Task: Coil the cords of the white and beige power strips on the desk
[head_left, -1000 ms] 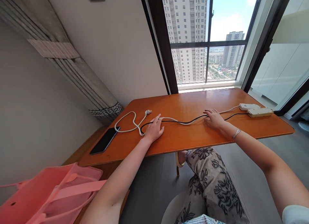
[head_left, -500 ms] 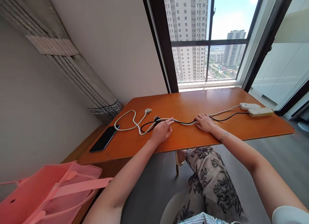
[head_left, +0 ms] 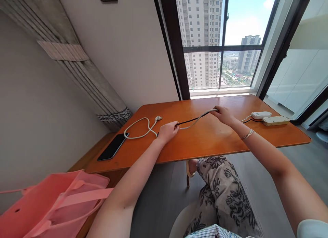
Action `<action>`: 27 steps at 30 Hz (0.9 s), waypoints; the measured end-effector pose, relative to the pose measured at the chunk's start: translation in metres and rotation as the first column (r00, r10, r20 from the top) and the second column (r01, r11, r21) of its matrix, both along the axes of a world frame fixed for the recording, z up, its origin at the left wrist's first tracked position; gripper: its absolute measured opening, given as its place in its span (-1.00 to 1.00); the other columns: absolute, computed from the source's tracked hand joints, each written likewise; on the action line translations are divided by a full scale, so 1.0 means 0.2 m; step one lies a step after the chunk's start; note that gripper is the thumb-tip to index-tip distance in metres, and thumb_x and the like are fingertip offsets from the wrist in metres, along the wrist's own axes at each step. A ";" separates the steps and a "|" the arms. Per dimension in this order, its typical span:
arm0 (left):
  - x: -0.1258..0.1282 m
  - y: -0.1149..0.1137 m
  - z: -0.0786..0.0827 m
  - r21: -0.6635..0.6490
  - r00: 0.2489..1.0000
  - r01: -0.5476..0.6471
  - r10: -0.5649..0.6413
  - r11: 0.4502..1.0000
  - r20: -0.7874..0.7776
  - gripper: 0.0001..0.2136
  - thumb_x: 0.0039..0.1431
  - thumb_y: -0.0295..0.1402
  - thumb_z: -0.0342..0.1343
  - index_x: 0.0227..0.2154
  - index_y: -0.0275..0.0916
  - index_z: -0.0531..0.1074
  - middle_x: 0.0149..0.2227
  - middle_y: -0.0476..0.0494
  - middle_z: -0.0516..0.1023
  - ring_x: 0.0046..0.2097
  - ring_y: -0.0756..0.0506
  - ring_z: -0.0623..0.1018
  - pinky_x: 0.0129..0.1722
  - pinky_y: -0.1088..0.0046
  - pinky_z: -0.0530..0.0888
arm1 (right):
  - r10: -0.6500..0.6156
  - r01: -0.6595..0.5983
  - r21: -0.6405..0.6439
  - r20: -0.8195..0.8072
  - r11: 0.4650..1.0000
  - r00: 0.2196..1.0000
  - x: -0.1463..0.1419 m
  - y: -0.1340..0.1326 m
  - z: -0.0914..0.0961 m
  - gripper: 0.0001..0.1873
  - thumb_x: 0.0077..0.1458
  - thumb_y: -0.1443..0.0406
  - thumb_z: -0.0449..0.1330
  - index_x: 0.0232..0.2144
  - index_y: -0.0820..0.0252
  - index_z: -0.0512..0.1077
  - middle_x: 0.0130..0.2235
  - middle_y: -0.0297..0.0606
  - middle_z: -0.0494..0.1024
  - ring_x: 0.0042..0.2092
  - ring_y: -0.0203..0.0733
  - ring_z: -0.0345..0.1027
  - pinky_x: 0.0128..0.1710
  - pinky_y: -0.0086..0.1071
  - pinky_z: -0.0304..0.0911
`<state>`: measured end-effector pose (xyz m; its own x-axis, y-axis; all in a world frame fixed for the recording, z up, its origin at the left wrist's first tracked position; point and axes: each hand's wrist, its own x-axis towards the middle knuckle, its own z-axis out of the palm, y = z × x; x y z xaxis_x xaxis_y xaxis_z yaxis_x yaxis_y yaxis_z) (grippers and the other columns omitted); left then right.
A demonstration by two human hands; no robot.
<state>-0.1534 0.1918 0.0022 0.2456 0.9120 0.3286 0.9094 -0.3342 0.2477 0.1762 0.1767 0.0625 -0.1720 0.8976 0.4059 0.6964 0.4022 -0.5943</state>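
Note:
My left hand [head_left: 167, 132] is closed, pinching the black power cord [head_left: 190, 121] near the middle of the table; the white power cord [head_left: 191, 126] comes out beside its fingers, and I cannot tell whether it is gripped too. Raised above the tabletop, my right hand [head_left: 222, 115] closes around both cords. Between the hands the cords run side by side, the white one sagging in a curve. The white cord's plug [head_left: 159, 118] lies on the left, its loop resting over a corner of the phone [head_left: 112, 147]. My left hand hides the black cord's plug.
At the table's right end lie a white power strip [head_left: 261, 115] and a cream power strip [head_left: 276, 121]. The wooden table [head_left: 205, 145] stands against a window [head_left: 222, 48]. A pink bag [head_left: 58, 203] sits at the lower left, beside a tied curtain [head_left: 84, 79].
My right hand has lifted the cords off the table and moved slightly right and away. My left hand has shifted a little left, and the black cord's loop is no longer visible.

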 end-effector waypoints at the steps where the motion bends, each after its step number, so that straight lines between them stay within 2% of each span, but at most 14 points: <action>1: 0.00 0.00 0.02 -0.039 0.993 0.053 -0.048 0.998 0.112 -0.71 0.22 -0.12 -0.01 -0.24 -0.18 0.52 -0.27 -0.22 0.66 -0.24 -0.23 0.62 -0.28 0.31 0.45 | -0.004 0.001 -0.028 -0.112 1.000 0.994 0.01 0.02 0.08 -0.63 0.18 0.03 0.19 -0.50 0.15 0.30 -0.53 -0.43 0.29 -0.43 -0.29 0.17 -0.44 -0.41 0.00; 3: 0.01 0.01 0.03 -0.139 0.925 0.192 -0.132 0.971 0.357 -0.62 0.16 0.03 0.05 -0.25 -0.20 0.49 -0.34 -0.17 0.63 -0.38 -0.15 0.58 -0.36 0.37 0.44 | 0.008 -0.033 -0.070 -0.329 0.997 0.944 0.03 0.04 0.25 -0.57 0.12 -0.02 0.24 -0.53 0.14 0.27 -0.56 -0.47 0.16 -0.49 -0.34 0.04 -0.50 -0.42 -0.06; 6: 0.04 0.03 0.02 -0.223 0.778 0.340 -0.140 0.914 0.612 -0.51 0.01 0.13 0.17 -0.24 -0.23 0.45 -0.50 -0.05 0.54 -0.55 -0.04 0.46 -0.48 0.43 0.39 | 0.061 -0.127 -0.076 -0.572 0.989 0.818 0.05 0.05 0.48 -0.57 0.03 -0.02 0.33 -0.48 0.15 0.30 -0.56 -0.49 0.12 -0.51 -0.38 -0.02 -0.54 -0.44 -0.06; 8: 0.06 0.05 0.00 -0.210 0.713 0.362 -0.124 0.908 0.690 -0.49 -0.04 0.14 0.19 -0.27 -0.25 0.44 -0.57 0.00 0.47 -0.57 -0.01 0.41 -0.51 0.44 0.36 | 0.086 -0.190 -0.090 -0.654 0.978 0.752 0.04 0.05 0.60 -0.58 -0.01 0.04 0.39 -0.47 0.16 0.28 -0.54 -0.50 0.13 -0.53 -0.42 -0.03 -0.55 -0.46 -0.04; 11: 0.10 0.09 -0.02 -0.162 0.657 0.363 -0.129 0.918 0.743 -0.48 -0.07 0.15 0.20 -0.30 -0.25 0.44 -0.55 -0.02 0.48 -0.49 -0.05 0.48 -0.42 0.39 0.43 | 0.124 -0.259 -0.076 -0.728 0.963 0.674 -0.01 0.05 0.74 -0.60 0.02 0.11 0.39 -0.45 0.15 0.24 -0.52 -0.51 0.12 -0.53 -0.44 -0.02 -0.53 -0.48 0.02; 15: 0.16 0.12 -0.02 -0.093 0.619 0.361 -0.164 0.928 0.768 -0.50 -0.02 0.17 0.15 -0.35 -0.24 0.42 -0.43 -0.16 0.58 -0.25 -0.17 0.60 -0.14 0.23 0.49 | 0.165 -0.278 -0.001 -0.801 0.961 0.575 -0.08 0.10 0.85 -0.61 0.12 0.04 0.31 -0.39 0.13 0.24 -0.52 -0.51 0.09 -0.52 -0.43 0.03 -0.51 -0.48 0.08; 18: 0.21 0.12 -0.01 -0.088 0.575 0.411 -0.184 0.907 0.797 -0.52 0.05 0.15 0.11 -0.36 -0.24 0.42 -0.46 -0.14 0.56 -0.16 -0.22 0.62 -0.03 0.18 0.47 | 0.179 -0.259 0.042 -0.826 0.965 0.534 -0.13 0.14 0.88 -0.58 0.17 -0.04 0.23 -0.38 0.11 0.21 -0.52 -0.51 0.06 -0.52 -0.42 0.04 -0.50 -0.49 0.08; 21: 0.30 0.10 0.00 -0.097 0.512 0.478 -0.187 0.873 0.838 -0.54 0.06 0.13 0.13 -0.36 -0.24 0.41 -0.54 -0.04 0.48 -0.23 -0.22 0.65 -0.06 0.19 0.49 | 0.201 -0.253 0.075 -0.830 0.965 0.521 -0.17 0.15 0.91 -0.54 0.17 -0.09 0.20 -0.40 0.10 0.16 -0.52 -0.50 0.02 -0.52 -0.42 0.03 -0.50 -0.49 0.08; 24: 0.42 0.08 -0.01 -0.072 0.470 0.519 -0.214 0.852 0.856 -0.57 0.07 0.08 0.16 -0.34 -0.24 0.41 -0.56 0.01 0.43 -0.31 -0.17 0.64 -0.14 0.26 0.50 | 0.204 -0.263 0.085 -0.859 0.961 0.470 -0.21 0.15 0.95 -0.55 0.19 -0.06 0.20 -0.41 0.09 0.13 -0.51 -0.50 -0.01 -0.54 -0.43 -0.01 -0.50 -0.49 0.10; 27: 0.51 0.06 -0.06 -0.074 0.498 0.518 -0.230 0.852 0.836 -0.61 0.08 0.04 0.16 -0.31 -0.23 0.42 -0.58 0.03 0.40 -0.39 -0.12 0.60 -0.30 0.36 0.46 | 0.189 -0.263 0.077 -0.881 0.962 0.433 -0.22 0.14 1.01 -0.61 0.26 -0.01 0.15 -0.40 0.10 0.15 -0.50 -0.49 -0.02 -0.54 -0.43 -0.02 -0.48 -0.49 0.13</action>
